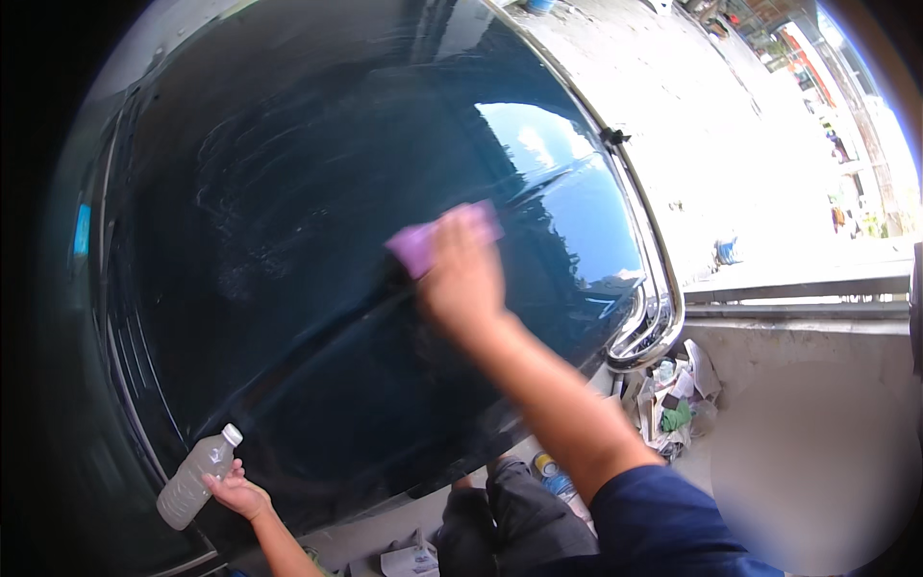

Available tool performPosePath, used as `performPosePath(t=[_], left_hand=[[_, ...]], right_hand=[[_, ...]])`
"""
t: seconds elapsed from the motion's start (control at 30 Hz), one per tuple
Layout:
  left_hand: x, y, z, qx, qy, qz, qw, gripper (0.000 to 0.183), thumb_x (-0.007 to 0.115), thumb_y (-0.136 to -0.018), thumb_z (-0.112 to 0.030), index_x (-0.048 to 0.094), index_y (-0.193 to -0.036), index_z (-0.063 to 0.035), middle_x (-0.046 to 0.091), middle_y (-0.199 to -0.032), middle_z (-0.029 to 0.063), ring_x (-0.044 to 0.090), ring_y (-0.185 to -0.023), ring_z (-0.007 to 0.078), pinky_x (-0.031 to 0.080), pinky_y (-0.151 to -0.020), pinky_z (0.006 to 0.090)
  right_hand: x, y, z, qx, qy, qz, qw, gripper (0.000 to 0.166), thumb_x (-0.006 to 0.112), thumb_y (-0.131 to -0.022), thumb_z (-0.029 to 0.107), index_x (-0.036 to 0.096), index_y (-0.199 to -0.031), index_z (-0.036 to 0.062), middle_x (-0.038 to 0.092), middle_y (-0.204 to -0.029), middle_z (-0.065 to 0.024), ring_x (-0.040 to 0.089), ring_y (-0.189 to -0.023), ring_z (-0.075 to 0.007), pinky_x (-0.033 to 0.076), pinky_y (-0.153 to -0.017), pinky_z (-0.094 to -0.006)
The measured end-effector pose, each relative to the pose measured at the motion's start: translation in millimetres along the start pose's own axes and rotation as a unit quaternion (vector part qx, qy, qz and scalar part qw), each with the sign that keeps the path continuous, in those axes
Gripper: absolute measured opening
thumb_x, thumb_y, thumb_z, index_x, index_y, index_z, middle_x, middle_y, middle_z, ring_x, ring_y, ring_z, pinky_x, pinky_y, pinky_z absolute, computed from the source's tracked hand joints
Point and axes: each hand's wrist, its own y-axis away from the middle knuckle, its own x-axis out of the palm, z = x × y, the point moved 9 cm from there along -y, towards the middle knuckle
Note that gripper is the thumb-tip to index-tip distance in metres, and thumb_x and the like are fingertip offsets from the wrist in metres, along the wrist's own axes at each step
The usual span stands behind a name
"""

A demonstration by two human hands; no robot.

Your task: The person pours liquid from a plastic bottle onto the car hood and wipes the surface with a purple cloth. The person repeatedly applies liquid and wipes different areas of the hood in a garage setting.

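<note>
A dark blue-black car hood, glossy and reflecting sky, fills most of the view. My right hand lies over a purple cloth on the hood's surface; hand and cloth are slightly blurred. Pale, whitish smears mark the paint to the left of the cloth. At lower left, my left hand holds a clear plastic bottle by its side. The bottle is tilted, has a white cap and contains a cloudy liquid. Whether its base touches the car cannot be told.
A chrome bumper curves along the car's front end. Papers and rubbish are heaped beside a low concrete wall. A yellow-rimmed can stands near my legs. Bright paved ground extends beyond the car.
</note>
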Motion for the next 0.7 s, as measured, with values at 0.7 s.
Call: performPosePath(t=[0.7], left_hand=[[5,5,-2,0.050,0.110,-0.020,0.992,0.052,0.042,-0.099,-0.048,0.060,-0.109,0.0004,0.068,-0.092,0.0117,0.063,-0.067,0.0212,0.048,-0.058,0.0292]], right_hand=[[-6,16,-46,-0.020,0.105,-0.088,0.990,0.049,0.060,-0.096,0.029,0.053,-0.128,-0.0073,0.054,-0.133,-0.0320,0.051,-0.127,-0.0466,0.036,-0.112,-0.0503]])
